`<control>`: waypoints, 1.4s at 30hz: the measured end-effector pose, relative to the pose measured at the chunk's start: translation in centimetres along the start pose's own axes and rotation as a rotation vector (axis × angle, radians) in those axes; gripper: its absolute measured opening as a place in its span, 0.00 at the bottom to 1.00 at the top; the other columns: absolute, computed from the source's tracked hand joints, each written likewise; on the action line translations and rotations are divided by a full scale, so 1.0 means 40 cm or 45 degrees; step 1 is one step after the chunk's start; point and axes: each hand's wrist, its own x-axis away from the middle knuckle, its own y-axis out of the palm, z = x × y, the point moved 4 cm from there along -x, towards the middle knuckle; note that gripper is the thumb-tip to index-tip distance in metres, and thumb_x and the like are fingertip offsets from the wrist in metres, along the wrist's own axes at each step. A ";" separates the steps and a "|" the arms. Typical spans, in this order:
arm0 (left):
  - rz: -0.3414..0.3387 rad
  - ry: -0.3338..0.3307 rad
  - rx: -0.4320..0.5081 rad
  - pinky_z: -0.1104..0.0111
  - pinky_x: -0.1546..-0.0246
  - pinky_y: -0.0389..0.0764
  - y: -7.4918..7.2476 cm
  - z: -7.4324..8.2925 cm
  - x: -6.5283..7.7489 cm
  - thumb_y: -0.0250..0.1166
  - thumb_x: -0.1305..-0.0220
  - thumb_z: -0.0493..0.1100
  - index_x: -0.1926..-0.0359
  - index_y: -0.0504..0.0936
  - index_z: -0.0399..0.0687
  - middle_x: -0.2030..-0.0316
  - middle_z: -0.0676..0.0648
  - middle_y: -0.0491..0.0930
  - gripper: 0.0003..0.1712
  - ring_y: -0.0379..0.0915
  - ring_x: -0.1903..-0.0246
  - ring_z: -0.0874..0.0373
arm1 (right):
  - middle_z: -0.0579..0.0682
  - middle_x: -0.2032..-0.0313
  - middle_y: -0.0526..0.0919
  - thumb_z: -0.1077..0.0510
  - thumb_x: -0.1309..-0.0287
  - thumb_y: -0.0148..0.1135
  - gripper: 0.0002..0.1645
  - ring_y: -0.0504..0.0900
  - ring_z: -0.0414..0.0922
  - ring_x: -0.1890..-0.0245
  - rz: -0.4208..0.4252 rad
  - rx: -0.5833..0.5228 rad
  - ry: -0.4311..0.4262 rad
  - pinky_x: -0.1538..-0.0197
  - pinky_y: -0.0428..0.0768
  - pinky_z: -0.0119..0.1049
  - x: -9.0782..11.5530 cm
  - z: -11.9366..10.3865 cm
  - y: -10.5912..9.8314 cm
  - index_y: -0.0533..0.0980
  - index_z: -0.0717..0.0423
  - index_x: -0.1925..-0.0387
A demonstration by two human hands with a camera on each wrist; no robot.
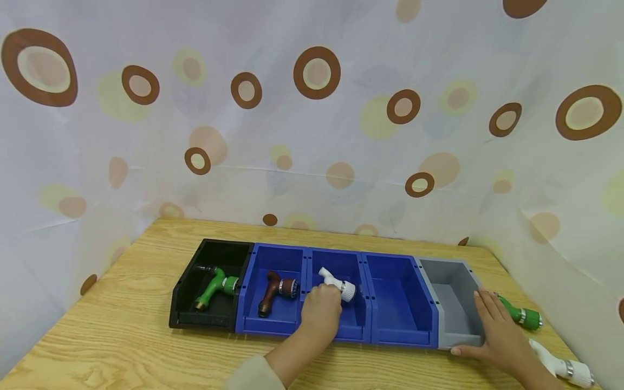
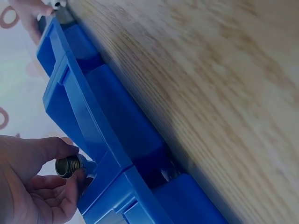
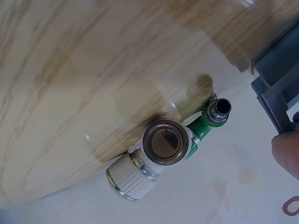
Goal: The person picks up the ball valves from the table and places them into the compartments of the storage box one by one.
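Observation:
My left hand (image 1: 320, 314) is over the front of the middle blue bin (image 1: 346, 331). Its thumb and fingers pinch a white tap (image 1: 347, 291) by one end; in the left wrist view that tap's brass threaded end (image 2: 67, 166) shows between them. The ribbed white handle points to the right, inside the bin. On the right side wall of the grey bin (image 1: 453, 309) rests my right hand (image 1: 502, 336), fingers extended and thumb at the front rim.
A green tap (image 1: 214, 290) lies in the black bin (image 1: 205, 320), a brown tap (image 1: 273, 292) in the left blue bin (image 1: 263, 325). Right of the row, another green tap (image 1: 524, 315) and white tap (image 1: 567, 368) lie on the wooden table (image 1: 166, 352). A patterned curtain (image 1: 273, 130) hangs behind.

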 end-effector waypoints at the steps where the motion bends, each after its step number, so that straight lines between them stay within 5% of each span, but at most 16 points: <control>1: -0.004 0.000 -0.007 0.68 0.82 0.76 0.003 0.001 0.000 0.72 0.60 0.38 0.81 0.80 0.41 0.82 0.47 0.79 0.08 0.76 0.81 0.56 | 0.75 0.33 0.48 0.34 0.72 0.73 0.77 0.20 0.44 0.29 0.000 0.001 0.001 0.36 0.16 0.25 0.000 0.000 0.000 0.44 0.75 0.32; 19: -0.073 -0.013 -0.070 0.68 0.82 0.77 0.027 0.011 -0.008 0.65 0.53 0.32 0.79 0.83 0.42 0.81 0.48 0.80 0.03 0.78 0.80 0.58 | 0.74 0.33 0.48 0.34 0.73 0.73 0.77 0.21 0.44 0.29 0.010 0.006 -0.003 0.36 0.16 0.25 0.001 0.001 -0.001 0.45 0.75 0.32; 42: -0.245 -0.200 -0.052 0.66 0.81 0.79 0.052 0.020 -0.001 0.62 0.47 0.34 0.77 0.84 0.44 0.78 0.49 0.82 0.06 0.80 0.77 0.58 | 0.74 0.33 0.47 0.35 0.73 0.73 0.77 0.22 0.47 0.29 0.008 -0.025 0.007 0.36 0.16 0.25 0.001 -0.001 0.002 0.44 0.75 0.32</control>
